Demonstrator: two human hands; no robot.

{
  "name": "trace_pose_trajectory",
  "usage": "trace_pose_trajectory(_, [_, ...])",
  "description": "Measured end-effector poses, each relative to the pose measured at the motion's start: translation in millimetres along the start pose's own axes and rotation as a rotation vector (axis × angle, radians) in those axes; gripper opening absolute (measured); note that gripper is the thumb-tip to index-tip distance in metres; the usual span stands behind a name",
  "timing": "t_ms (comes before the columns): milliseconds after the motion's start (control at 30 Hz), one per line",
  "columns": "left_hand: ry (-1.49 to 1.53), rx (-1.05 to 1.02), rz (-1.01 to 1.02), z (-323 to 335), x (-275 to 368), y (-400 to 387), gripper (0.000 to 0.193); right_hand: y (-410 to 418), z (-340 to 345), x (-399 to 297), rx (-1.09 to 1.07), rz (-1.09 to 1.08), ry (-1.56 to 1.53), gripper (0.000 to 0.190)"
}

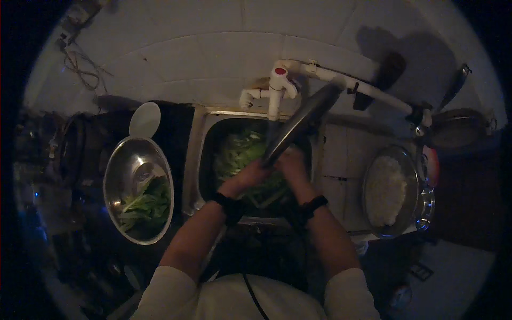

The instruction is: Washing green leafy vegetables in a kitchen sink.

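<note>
A round metal basin or pan [302, 122], tilted steeply and seen almost edge-on, stands over the sink [195, 160] beside the tap. My left hand [254, 175] has hold of its lower rim. Close to the same end is my right hand [293, 162], blurred and partly behind the metal; whether it grips the rim or only touches it is unclear. Cut leafy greens [240, 156] fill much of the sink below both hands. From the white plastic tap [276, 94] with a red dot, a spout points down at the greens.
On the left, a steel bowl [124, 166] holds leafy greens, with a pale oval dish [145, 119] behind it. At right, a bowl [370, 176] of white food sits on the tiled counter [340, 156]. A white pipe [372, 94] runs along the wall; a cleaver [380, 80] hangs there.
</note>
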State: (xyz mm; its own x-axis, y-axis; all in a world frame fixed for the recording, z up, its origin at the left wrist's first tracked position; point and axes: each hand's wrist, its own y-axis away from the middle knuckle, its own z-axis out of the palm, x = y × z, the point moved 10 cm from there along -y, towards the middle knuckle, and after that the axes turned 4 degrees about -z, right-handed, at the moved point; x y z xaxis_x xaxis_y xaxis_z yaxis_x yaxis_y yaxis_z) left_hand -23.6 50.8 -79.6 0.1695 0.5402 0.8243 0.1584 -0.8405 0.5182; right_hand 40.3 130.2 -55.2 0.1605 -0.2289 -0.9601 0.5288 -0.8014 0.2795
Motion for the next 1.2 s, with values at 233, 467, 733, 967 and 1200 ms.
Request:
trace_pose_trajectory(233, [0.278,-0.005,0.007,-22.4,-4.2,21.8,0.034,-38.5,14.2,51.0,-0.110,-0.324,0.161,0.024])
trace_pose_trajectory(467, [0.621,0.094,-0.040,-44.4,-3.1,42.1,0.029,-31.8,-2.5,57.7,0.195,-0.038,-0.215,0.022])
trace_pose_trajectory(733, [0.433,-0.018,-0.018,-31.7,10.0,24.9,0.030,-19.1,15.9,36.3,-0.124,-0.140,0.400,0.021])
trace_pose_trajectory(967, [0.219,0.041,-0.032,-23.5,21.3,16.4,0.029,-0.9,-7.8,-9.7,-0.027,-0.114,0.209,0.034])
trace_pose_trajectory(1200, [0.131,-0.042,-0.051,-14.4,14.3,3.2,0.028,1.3,-6.2,-7.3,-0.113,-0.108,0.211,0.030])
